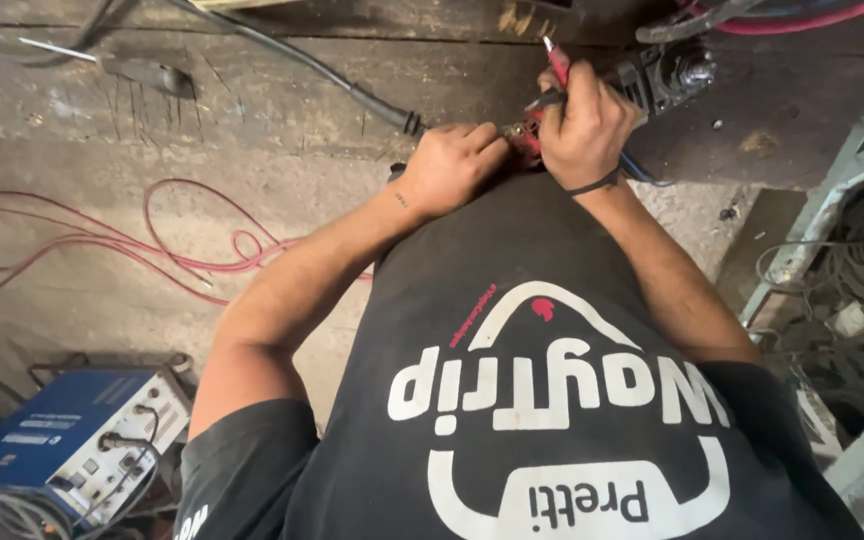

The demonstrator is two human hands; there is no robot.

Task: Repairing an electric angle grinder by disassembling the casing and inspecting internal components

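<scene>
1. The left hand (449,168) sits just left of a small red part (526,137), fingers curled shut against it. They seem to pinch it, but the grip itself is hidden under the knuckles.
2. The right hand (584,130) is just right of the same part, fingers closed around a thin red-handled tool (556,62). The handle sticks up and away, toward the far side; the working end points down into the part.
3. The red part lies between the two hands, touching both, at the far edge of the person's dark shirt (552,380). Neither hand is clearly nearer; the left steadies, the right works.
4. Just right of the right hand lies a dark power tool (667,72), its long axis running left to right, with the motor end to the far right. The red part looks joined to its left end, though the joint is covered.
5. A black cable (292,55) runs from the far left down to the left hand.
6. Red wire (152,250) loops on the floor (72,130) well to the left.
7. A blue machine (62,440) stands near left, well apart from the hands.
</scene>
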